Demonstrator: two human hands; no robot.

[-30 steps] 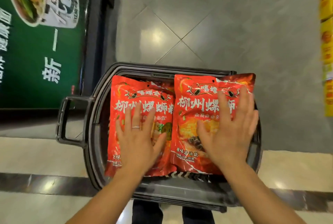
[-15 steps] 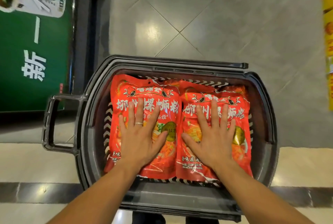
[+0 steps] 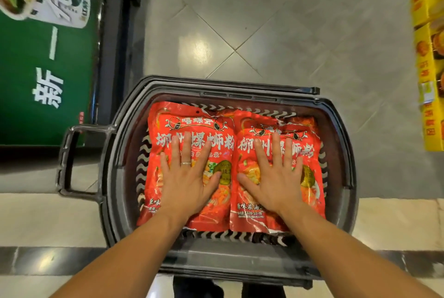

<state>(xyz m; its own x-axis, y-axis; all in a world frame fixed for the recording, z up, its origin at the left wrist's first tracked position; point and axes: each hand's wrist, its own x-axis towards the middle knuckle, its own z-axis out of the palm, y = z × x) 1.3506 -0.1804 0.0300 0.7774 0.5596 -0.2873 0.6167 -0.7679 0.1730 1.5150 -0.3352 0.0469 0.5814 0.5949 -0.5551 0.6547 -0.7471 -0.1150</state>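
Two red noodle packets with white Chinese lettering lie side by side, flat in a dark grey shopping basket. My left hand, a ring on one finger, presses flat with spread straight fingers on the left packet. My right hand lies the same way on the right packet. More red packaging shows under the right packet's far edge. Both palms cover the packets' middles.
The basket's side handle sticks out to the left. A green advertising panel stands at the left, and yellow boxes line the right edge. Grey floor tiles lie beyond the basket, pale tiles under it.
The right packet has gone from resting across the basket's far-right rim down into the basket beside the left one. My right hand moved left and down with it; my left hand stayed pressing.
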